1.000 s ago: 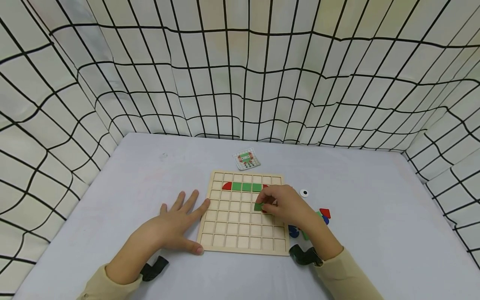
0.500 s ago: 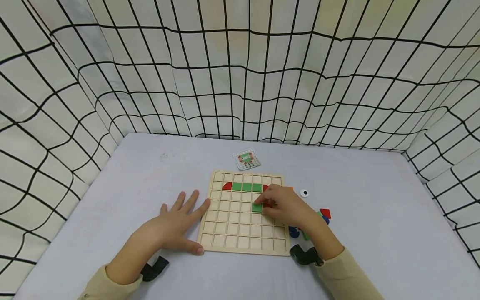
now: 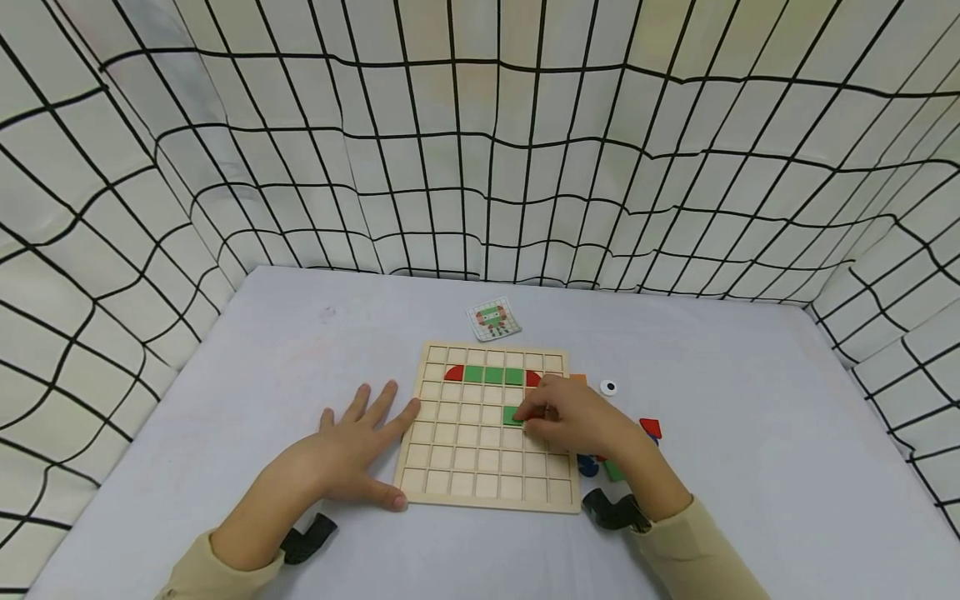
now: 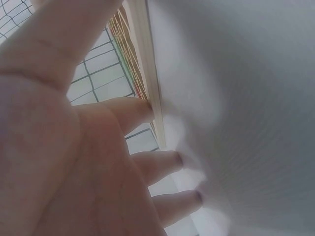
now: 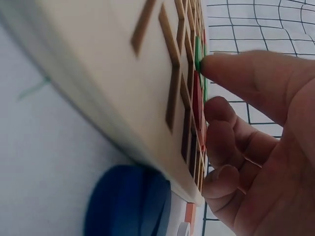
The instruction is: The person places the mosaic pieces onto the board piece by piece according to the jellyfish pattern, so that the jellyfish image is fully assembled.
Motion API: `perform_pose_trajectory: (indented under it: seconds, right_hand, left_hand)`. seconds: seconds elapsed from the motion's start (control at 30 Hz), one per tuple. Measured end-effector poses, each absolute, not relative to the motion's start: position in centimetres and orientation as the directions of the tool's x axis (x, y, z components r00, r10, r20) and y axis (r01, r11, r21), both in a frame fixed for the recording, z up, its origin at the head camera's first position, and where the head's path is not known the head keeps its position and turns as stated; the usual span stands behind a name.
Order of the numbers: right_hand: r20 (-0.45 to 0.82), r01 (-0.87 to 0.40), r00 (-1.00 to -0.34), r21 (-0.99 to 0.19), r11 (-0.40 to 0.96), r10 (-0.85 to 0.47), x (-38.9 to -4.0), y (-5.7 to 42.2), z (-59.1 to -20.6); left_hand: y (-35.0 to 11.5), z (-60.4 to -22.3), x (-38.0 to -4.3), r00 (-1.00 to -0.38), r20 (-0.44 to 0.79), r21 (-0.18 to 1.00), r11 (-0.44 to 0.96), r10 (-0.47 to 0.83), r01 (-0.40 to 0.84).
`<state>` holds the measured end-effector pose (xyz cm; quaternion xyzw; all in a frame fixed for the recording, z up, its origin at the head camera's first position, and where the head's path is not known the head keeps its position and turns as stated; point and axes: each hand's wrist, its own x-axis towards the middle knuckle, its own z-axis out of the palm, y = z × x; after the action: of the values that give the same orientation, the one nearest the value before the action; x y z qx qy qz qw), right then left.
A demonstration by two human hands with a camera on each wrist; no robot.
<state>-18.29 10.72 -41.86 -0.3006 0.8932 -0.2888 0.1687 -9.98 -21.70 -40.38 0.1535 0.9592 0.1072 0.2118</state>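
Observation:
On the white-covered table lies a wooden grid board (image 3: 487,504). My left hand (image 3: 345,454) is spread flat beside it, with a fingertip and the thumb touching the board's left edge. My right hand (image 3: 577,417) hovers over the board's right half, fingers loosely bent. One of its fingertips touches a green square tile (image 3: 511,416) lying in a cell. Right of that tile, the right wrist view shows a red tile (image 5: 197,101) beneath the bent fingers. In an upper row, three green tiles (image 3: 493,376) sit between red curved pieces (image 3: 454,373).
Behind the board lies a pattern card (image 3: 493,319). Right of the board are a white eye disc (image 3: 608,387), an orange piece (image 3: 578,379), a red piece (image 3: 651,427), blue pieces (image 3: 588,465) and a green piece (image 3: 613,470). Black netting (image 3: 487,167) encloses the table.
The green tile, earlier between my right fingers, now lies flat in its cell. My right hand has shifted slightly, staying over that spot. My left hand has not moved.

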Motion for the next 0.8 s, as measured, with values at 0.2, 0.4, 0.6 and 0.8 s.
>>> perform_pose_trajectory:
  seconds: [0.2, 0.4, 0.6, 0.8]
  right_hand:
    - [-0.112, -0.436, -0.740, -0.671, 0.600, -0.663, -18.4, 11.1, -41.6]
    - [-0.068, -0.419, -0.742, -0.728, 0.542, -0.666, -18.7, 12.4, -40.6]
    - [-0.088, -0.390, -0.776, -0.711, 0.585, -0.624, -19.2, 14.2, -39.8]
    - [-0.152, -0.340, -0.802, -0.680, 0.650, -0.578, -19.7, 16.7, -39.3]
  left_hand:
    - [-21.6, -40.3, -9.9, -0.862, -0.376, 0.267, 0.931, 0.340, 0.251]
    - [-21.6, -40.3, -9.9, -0.863, -0.370, 0.273, 0.928, 0.343, 0.252]
    - [-21.8, -40.4, -10.1, -0.866, -0.368, 0.272, 0.930, 0.338, 0.247]
    - [-21.8, -40.4, -10.1, -0.866, -0.370, 0.279, 0.929, 0.336, 0.242]
